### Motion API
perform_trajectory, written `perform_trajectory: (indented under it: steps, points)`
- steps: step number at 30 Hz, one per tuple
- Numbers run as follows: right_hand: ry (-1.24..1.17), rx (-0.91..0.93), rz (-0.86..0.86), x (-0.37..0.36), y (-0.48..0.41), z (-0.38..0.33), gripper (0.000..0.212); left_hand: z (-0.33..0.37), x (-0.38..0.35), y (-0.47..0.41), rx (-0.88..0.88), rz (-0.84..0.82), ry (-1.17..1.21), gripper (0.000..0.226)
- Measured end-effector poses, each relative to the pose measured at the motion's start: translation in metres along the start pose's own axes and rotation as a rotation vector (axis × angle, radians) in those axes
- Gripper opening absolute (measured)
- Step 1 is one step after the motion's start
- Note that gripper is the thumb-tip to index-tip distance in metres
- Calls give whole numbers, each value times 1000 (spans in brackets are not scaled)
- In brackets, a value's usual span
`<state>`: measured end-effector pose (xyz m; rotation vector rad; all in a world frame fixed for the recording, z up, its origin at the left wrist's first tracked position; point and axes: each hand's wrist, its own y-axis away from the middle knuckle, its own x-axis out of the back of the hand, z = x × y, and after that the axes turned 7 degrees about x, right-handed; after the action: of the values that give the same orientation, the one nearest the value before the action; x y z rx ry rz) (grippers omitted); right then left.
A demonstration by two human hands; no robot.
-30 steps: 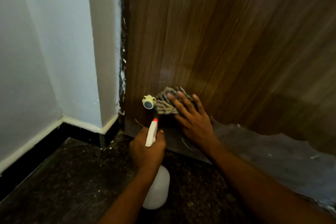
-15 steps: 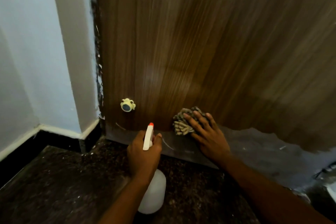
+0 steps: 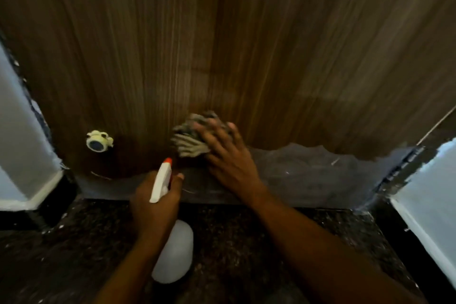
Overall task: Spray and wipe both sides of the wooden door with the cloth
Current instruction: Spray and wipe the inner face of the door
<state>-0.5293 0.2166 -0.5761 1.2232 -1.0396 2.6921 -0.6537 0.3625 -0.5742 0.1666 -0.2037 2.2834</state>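
The dark wooden door fills the upper view, with a grey worn band along its bottom edge. My right hand presses a crumpled striped cloth flat against the lower middle of the door, fingers spread over it. My left hand grips the neck of a white spray bottle with an orange nozzle tip, held just below and left of the cloth, nozzle pointing at the door.
A round cream door stopper sits low on the door's left. White wall corners with white skirting flank the door on both sides; the right one is beside the hinge edge. Dark speckled stone floor lies below.
My right hand has slid the cloth rightward along the lower door, away from the stopper. The view has shifted right, bringing the right wall into sight. The left hand keeps the bottle.
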Motion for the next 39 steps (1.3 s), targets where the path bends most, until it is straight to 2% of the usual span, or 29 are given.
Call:
perform_trajectory:
  steps: [2, 5, 6, 7, 8, 9, 10, 12, 13, 14, 15, 16, 18, 22, 23, 25, 26, 27, 28, 29, 30, 32, 34, 35, 36, 37, 38, 39]
  points:
    - [-26, -274, -28, 7, 70, 12, 48, 9, -14, 17, 45, -45, 22, 18]
    - [7, -902, -184, 1, 134, 4, 67, 21, -31, 42, 16, -168, -13, 14]
    - [2, -1062, -229, -4, 139, 0, 74, 22, -37, 47, -4, -204, -34, 15]
    - [-31, -1165, -225, -7, 135, -2, 77, 24, -41, 51, -13, -234, -51, 13]
    - [-93, -1184, -189, -8, 126, -4, 74, 27, -44, 54, -12, -251, -51, 17]
    - [-145, -1101, -147, -7, 113, -8, 67, 30, -47, 56, -9, -254, -48, 26]
    - [-186, -920, -76, -8, 98, -12, 58, 32, -48, 56, -8, -251, -41, 31]
    - [-265, -457, 4, -6, 67, -19, 50, 37, -50, 56, -34, -266, -21, 24]
    - [-240, -275, -8, -4, 55, -17, 52, 39, -51, 55, -56, -275, -15, 17]
    - [-164, -141, -24, -1, 48, -13, 54, 40, -51, 53, -79, -272, -21, 17]
    - [-104, -86, -25, -1, 49, -6, 55, 41, -50, 52, -109, -266, -37, 20]
    - [-75, -110, -19, -6, 61, 1, 54, 43, -50, 51, -138, -263, -47, 20]
    - [-64, -375, 10, -15, 98, 14, 55, 47, -49, 50, -165, -283, -48, 14]
    - [-66, -1119, 121, -7, 126, 38, 67, 46, -52, 56, -140, -312, -60, 9]
    - [-135, -1300, 292, 1, 117, 49, 68, 47, -53, 60, -126, -324, -48, 15]
    - [-281, -1613, 774, 20, 93, 80, 64, 50, -55, 70, -125, -337, -24, 30]
    - [-330, -1773, 953, 28, 81, 95, 61, 52, -55, 74, -127, -347, -20, 34]
    - [-366, -1905, 1029, 35, 71, 102, 59, 53, -55, 76, -128, -360, -13, 36]
    - [-344, -1948, 993, 39, 64, 100, 59, 55, -55, 77, -128, -366, -6, 37]
    - [-281, -1863, 885, 41, 58, 90, 60, 56, -55, 77, -128, -367, 0, 37]
    - [-189, -1658, 744, 38, 58, 74, 61, 57, -55, 75, -127, -362, 4, 36]
    - [24, -1088, 402, 13, 86, 51, 64, 59, -57, 73, -119, -376, 32, 28]
    - [62, -636, 247, -5, 130, 67, 71, 62, -65, 76, -106, -405, 40, 22]
    - [36, -514, 221, -5, 147, 77, 76, 64, -69, 79, -117, -416, 31, 26]
    - [17, -491, 206, -1, 160, 85, 79, 66, -75, 83, -129, -426, 22, 33]
    - [13, -567, 203, 0, 169, 90, 77, 68, -82, 87, -142, -438, 26, 37]
    - [-2, -746, 224, 3, 171, 94, 70, 69, -89, 90, -155, -447, 28, 38]
    - [-35, -1012, 293, 9, 168, 100, 67, 69, -96, 93, -171, -455, 31, 38]
